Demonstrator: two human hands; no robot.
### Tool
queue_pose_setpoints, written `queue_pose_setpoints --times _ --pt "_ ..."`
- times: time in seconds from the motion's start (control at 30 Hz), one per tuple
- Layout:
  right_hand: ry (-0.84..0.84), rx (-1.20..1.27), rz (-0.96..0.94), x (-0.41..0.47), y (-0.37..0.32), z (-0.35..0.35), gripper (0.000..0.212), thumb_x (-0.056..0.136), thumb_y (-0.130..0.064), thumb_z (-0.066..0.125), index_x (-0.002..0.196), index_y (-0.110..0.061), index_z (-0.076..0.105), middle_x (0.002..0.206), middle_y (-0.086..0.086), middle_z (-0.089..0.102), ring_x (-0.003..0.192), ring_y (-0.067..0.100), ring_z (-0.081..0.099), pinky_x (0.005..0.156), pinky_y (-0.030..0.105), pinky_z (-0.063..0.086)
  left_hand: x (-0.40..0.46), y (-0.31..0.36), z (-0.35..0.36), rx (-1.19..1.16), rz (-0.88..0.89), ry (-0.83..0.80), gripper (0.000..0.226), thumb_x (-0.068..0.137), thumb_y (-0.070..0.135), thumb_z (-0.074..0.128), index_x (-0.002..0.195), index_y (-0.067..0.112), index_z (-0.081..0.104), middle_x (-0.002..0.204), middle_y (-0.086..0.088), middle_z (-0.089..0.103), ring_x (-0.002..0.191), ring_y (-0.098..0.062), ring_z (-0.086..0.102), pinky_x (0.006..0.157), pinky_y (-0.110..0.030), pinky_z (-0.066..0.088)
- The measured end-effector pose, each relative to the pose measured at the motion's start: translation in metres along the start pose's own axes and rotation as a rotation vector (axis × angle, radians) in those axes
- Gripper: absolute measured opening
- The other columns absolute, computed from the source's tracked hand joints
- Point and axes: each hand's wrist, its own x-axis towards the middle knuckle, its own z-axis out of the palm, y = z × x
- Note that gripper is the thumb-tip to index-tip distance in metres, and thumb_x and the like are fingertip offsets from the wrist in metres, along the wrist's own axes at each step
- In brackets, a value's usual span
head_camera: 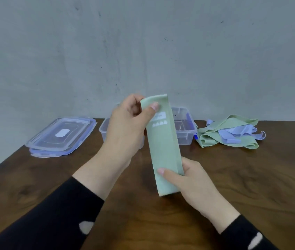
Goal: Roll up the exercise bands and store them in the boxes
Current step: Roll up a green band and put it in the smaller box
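I have the green band (163, 141) held flat and upright above the tabletop (233, 177), stretched between both hands: my left hand (125, 127) pinches its top end, thumb on the printed face and fingers curled behind, and my right hand (190, 179) pinches it near the bottom end, thumb across the front, fingers wrapped round the far edge. This looks to me like the start of the roll, so I want the two layers lying square on each other before I turn anything. I would begin at the end under my right hand, tuck a tight first turn with that thumb, and let the left hand keep a light pull so the coil does not go slack or cone off to one side. The fabric looks soft and springy, so I expect the roll to loosen if I let go too soon. Beyond my left hand sits an open clear box (105, 130), a second box (186, 123) behind the band; further left of it the stacked lids (60, 136). Beyond my right hand lies the heap of loose bands (229, 134).
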Motion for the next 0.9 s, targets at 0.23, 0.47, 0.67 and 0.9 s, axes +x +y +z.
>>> queue_pose_setpoints --times 0.23,0.47,0.67,0.9 --pt "-0.106 0.205 0.142 -0.011 -0.024 -0.001 0.012 0.089 -0.029 0.069 0.085 -0.019 0.075 0.075 0.001 0.075 0.062 0.013 0.070 0.054 0.023 0.053 0.037 -0.021 -0.012 0.220 -0.084 -0.053 0.017 0.088 0.028 0.071 0.080 0.016 0.061 0.065 0.000 0.056 0.053 -0.012 0.046 0.052 -0.027 0.033" --pt "0.143 -0.663 0.100 0.010 0.023 -0.007 0.049 0.092 -0.058 0.050 0.135 -0.034 0.054 0.116 -0.016 0.063 0.119 0.005 0.054 0.102 0.029 0.048 -0.015 -0.082 -0.037 0.762 -0.248 -0.132 0.041 0.093 0.047 0.056 0.131 0.032 0.054 0.096 0.008 0.069 0.092 -0.012 0.065 0.080 -0.028 0.050" --pt "-0.030 -0.716 -0.001 0.010 0.028 0.001 0.038 0.095 -0.051 0.051 0.128 -0.034 0.059 0.121 -0.027 0.054 0.111 -0.003 0.052 0.094 0.018 0.045 -0.054 -0.095 -0.051 0.900 -0.171 -0.343 0.030 0.095 0.045 0.051 0.123 0.038 0.060 0.110 0.023 0.064 0.105 0.003 0.056 0.094 -0.023 0.047" --pt "-0.067 -0.711 0.027 0.012 0.028 0.001 0.045 0.095 -0.053 0.049 0.137 -0.038 0.050 0.133 -0.033 0.043 0.125 -0.006 0.041 0.111 0.021 0.034 -0.056 -0.110 -0.040 0.900 -0.068 -0.496 0.045 0.097 0.049 0.045 0.141 0.037 0.046 0.140 0.024 0.046 0.130 0.003 0.039 0.110 -0.018 0.029"
